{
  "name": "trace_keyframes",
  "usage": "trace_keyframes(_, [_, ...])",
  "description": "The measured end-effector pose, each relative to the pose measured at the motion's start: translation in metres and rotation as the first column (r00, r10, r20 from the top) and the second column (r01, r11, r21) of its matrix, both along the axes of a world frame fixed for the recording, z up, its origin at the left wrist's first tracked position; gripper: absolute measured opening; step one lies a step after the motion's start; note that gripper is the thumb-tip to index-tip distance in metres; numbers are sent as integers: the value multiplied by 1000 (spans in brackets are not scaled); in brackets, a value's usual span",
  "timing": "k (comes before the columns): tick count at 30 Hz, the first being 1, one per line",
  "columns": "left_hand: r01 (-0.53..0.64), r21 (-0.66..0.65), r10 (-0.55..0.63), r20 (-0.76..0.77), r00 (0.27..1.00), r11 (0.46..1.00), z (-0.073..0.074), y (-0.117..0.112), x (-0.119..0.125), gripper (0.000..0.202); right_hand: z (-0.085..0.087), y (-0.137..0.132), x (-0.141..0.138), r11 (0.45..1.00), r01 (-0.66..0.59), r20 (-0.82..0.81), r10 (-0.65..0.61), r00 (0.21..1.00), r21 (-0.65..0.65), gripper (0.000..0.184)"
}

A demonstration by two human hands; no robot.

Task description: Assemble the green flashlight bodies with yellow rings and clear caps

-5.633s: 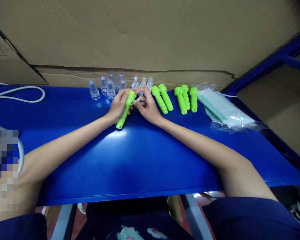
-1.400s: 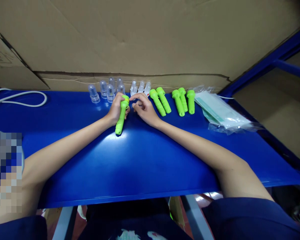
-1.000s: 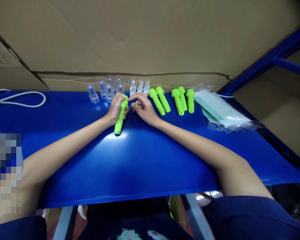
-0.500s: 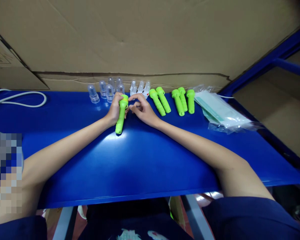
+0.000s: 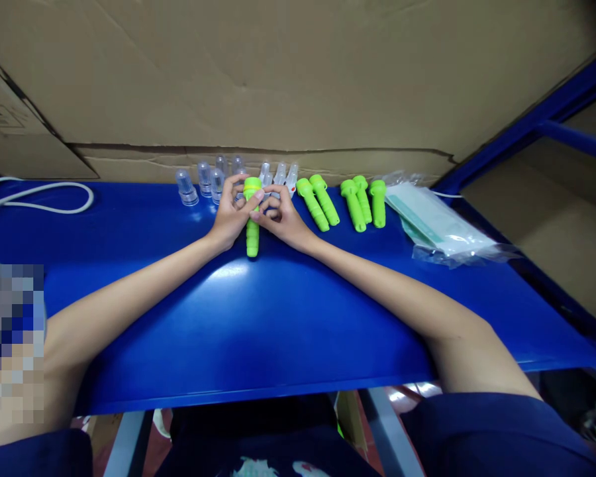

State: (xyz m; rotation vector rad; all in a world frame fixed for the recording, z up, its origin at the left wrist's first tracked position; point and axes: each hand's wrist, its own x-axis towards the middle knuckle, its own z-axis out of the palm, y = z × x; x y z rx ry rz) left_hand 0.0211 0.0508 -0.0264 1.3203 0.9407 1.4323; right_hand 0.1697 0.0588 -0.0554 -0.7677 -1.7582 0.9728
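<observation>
A bright green flashlight (image 5: 252,240) is held between both hands, its wide yellow-green head toward the back and its narrow end toward me. My left hand (image 5: 231,215) grips it from the left, thumb across the upper body just below the head. From the right, my right hand (image 5: 285,218) has its thumb and curled fingers pressed against the flashlight around the same place. Behind my left hand stand several clear domed plastic caps (image 5: 185,187), partly hidden by the fingers. Clear tapered pieces with white bases (image 5: 279,173) stand behind my right hand.
Several more green flashlights (image 5: 352,205) lie to the right on the blue table (image 5: 248,338). Beyond them is a clear plastic bag with white and green sheets (image 5: 442,218). A white cable (image 5: 54,199) loops at the left. Cardboard (image 5: 258,79) walls the back.
The flashlight has moved slightly right and turned more upright in view. My left thumb now lies across its front, and my right fingers have closed in against it.
</observation>
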Motion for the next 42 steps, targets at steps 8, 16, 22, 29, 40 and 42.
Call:
trace_keyframes(8, [3,3,-3,13,1000,1000,-4,5,-2,41,1,-7,0,992,-114,10,115,993,-52,78])
trace_keyframes(16, [132,-51,-127,93,988,990,-14,19,-8,40,-6,-1,4,996,-67,94,61,994,63,62])
trace_keyframes(22, [161,-73,-149,153,977,984,-10,18,-7,40,-4,-2,2,997,-44,38,42,998,61,63])
trace_keyframes(29, [207,-104,-188,165,968,973,-6,16,-8,41,-3,-4,2,995,-24,19,22,1000,97,62])
trace_keyframes(40, [230,-139,-204,176,963,963,-4,13,-7,41,0,-7,3,995,-18,9,17,1000,98,64])
trace_keyframes(42, [227,-131,-202,177,963,965,-5,14,-7,39,0,-8,3,994,-34,16,33,999,99,64])
